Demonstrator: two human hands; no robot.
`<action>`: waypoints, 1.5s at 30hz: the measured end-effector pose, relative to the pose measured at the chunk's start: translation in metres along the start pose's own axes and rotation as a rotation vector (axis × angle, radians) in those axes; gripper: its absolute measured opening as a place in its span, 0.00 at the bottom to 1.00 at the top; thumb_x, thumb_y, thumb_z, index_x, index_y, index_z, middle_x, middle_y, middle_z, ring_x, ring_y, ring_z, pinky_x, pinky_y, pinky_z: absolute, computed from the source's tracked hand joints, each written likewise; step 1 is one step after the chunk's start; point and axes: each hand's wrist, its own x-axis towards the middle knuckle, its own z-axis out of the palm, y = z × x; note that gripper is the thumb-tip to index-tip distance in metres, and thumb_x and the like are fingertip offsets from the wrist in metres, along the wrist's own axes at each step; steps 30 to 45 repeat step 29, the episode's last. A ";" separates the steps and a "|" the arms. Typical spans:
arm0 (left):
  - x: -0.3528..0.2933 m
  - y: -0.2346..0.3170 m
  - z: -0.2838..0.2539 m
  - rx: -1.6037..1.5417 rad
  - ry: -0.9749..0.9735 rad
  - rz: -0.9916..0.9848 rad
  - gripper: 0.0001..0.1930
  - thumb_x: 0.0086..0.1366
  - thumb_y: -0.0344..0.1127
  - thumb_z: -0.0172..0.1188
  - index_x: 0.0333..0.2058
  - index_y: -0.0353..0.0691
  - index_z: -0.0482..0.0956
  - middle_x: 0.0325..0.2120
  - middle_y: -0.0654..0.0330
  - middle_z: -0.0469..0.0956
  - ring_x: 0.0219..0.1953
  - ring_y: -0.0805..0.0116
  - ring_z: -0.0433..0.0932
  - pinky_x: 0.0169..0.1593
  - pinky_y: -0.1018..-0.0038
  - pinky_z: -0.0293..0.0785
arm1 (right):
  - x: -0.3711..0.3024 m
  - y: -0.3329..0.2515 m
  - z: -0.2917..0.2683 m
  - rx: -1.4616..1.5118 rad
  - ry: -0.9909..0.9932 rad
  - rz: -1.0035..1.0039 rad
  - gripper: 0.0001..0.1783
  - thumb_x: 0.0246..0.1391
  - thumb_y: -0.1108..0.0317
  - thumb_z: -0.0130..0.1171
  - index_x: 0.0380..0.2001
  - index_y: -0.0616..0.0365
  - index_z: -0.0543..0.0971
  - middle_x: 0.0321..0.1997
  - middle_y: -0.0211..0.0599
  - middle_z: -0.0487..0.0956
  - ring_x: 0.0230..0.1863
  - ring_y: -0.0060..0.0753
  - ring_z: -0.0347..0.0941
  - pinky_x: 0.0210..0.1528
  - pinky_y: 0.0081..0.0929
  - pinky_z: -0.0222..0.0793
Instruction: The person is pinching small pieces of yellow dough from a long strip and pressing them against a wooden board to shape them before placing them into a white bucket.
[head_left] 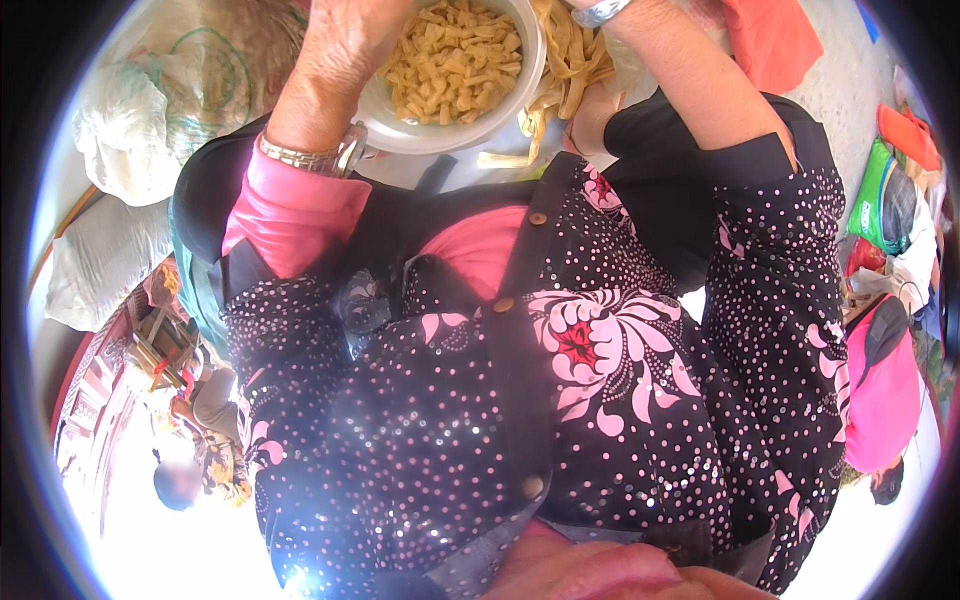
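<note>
A white bowl (455, 138) stands at the top middle, filled with short tan cut pieces (455, 65). Over its left rim reaches my left hand (365, 18). Only the back of that hand shows, and its fingers lie beyond the picture's upper edge. A metal watch (350, 150) sits on that wrist below a pink cuff. Long tan strips (570, 60) lie to the right of the bowl, some trailing down past its rim. My right forearm (680, 70), with a silver bracelet (600, 12), extends above these strips. The right hand itself is cut off by the upper edge.
Clear plastic bags (125, 130) lie at the left, with a whitish sack (110, 260) below. An orange-red cloth or bag (770, 45) is at the upper right. A person in pink (885, 390) sits on the right side, another person (215, 410) on the left. Green packaging (872, 200) lies at far right.
</note>
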 end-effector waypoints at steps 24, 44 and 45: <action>-0.009 0.031 -0.029 -0.519 0.097 -0.068 0.26 0.73 0.51 0.41 0.50 0.29 0.69 0.41 0.52 0.74 0.32 0.69 0.76 0.43 0.64 0.81 | -0.004 -0.024 -0.044 -0.295 -0.181 0.078 0.17 0.60 0.58 0.58 0.27 0.62 0.78 0.20 0.29 0.74 0.21 0.17 0.67 0.24 0.20 0.63; -0.017 0.019 -0.049 -0.157 0.078 -0.299 0.27 0.70 0.55 0.48 0.48 0.32 0.73 0.31 0.52 0.79 0.20 0.72 0.76 0.29 0.75 0.80 | 0.000 -0.032 -0.041 -0.205 -0.314 0.313 0.17 0.63 0.56 0.54 0.30 0.59 0.78 0.18 0.27 0.74 0.19 0.19 0.72 0.22 0.18 0.67; -0.017 0.019 -0.049 -0.157 0.078 -0.299 0.27 0.70 0.55 0.48 0.48 0.32 0.73 0.31 0.52 0.79 0.20 0.72 0.76 0.29 0.75 0.80 | 0.000 -0.032 -0.041 -0.205 -0.314 0.313 0.17 0.63 0.56 0.54 0.30 0.59 0.78 0.18 0.27 0.74 0.19 0.19 0.72 0.22 0.18 0.67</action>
